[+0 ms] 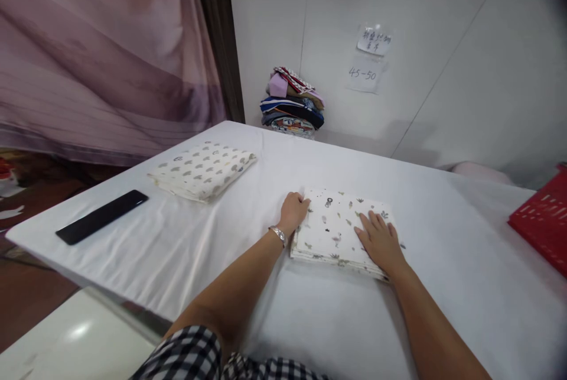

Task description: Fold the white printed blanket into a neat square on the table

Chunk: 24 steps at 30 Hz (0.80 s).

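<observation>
A folded white cloth [339,232] with small grey-green prints, some of them plants and birds, lies flat on the white-covered table in front of me. My left hand [293,213], with a metal band at its wrist, is closed at the cloth's left edge, the thumb against it and the other fingers curled and partly hidden. On the right part of the same cloth rests my right hand [381,243], palm down with fingers spread. Another folded cloth [206,170], white with grey motifs, sits farther left, apart from both hands.
A long black flat object [103,216] lies near the left edge of the table [186,250]. Stacked folded fabrics [292,102] stand beyond the far edge by the wall. At the right is a red plastic basket [543,214]. A pinkish curtain [101,55] hangs at the left.
</observation>
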Each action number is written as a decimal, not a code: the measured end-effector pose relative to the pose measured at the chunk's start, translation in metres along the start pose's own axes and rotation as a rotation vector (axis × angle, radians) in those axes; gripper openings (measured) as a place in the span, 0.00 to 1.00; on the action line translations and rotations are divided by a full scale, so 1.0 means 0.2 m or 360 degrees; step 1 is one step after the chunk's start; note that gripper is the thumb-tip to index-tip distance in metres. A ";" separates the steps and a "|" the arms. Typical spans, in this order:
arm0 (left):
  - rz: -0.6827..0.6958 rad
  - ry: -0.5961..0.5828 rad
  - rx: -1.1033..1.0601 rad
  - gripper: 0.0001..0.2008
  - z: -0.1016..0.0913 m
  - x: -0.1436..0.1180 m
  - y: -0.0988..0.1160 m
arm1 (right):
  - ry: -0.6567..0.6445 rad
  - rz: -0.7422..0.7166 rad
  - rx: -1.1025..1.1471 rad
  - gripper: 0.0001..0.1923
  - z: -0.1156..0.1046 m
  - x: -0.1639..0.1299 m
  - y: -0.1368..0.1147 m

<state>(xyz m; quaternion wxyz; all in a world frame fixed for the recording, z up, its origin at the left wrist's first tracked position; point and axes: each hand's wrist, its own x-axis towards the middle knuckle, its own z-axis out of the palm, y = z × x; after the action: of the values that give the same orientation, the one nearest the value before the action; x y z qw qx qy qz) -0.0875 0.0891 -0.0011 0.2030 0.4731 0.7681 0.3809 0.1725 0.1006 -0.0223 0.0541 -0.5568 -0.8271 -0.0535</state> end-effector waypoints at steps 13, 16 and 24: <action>0.0016 0.0138 0.0018 0.10 0.05 0.12 0.01 | -0.0011 0.0001 0.0040 0.27 0.00 0.00 0.00; -0.0067 0.0068 -0.0038 0.10 0.05 0.12 0.00 | -0.0012 -0.0006 0.0036 0.27 0.00 0.00 0.00; -0.0115 -0.0074 -0.0018 0.15 0.02 0.21 0.06 | -0.0015 0.0000 0.0045 0.27 0.00 0.00 0.00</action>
<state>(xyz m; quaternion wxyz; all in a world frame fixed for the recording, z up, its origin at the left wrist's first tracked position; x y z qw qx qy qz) -0.0972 0.1304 0.0075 0.2371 0.4526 0.7775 0.3666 0.1716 0.1004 -0.0213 0.0581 -0.5563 -0.8280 -0.0390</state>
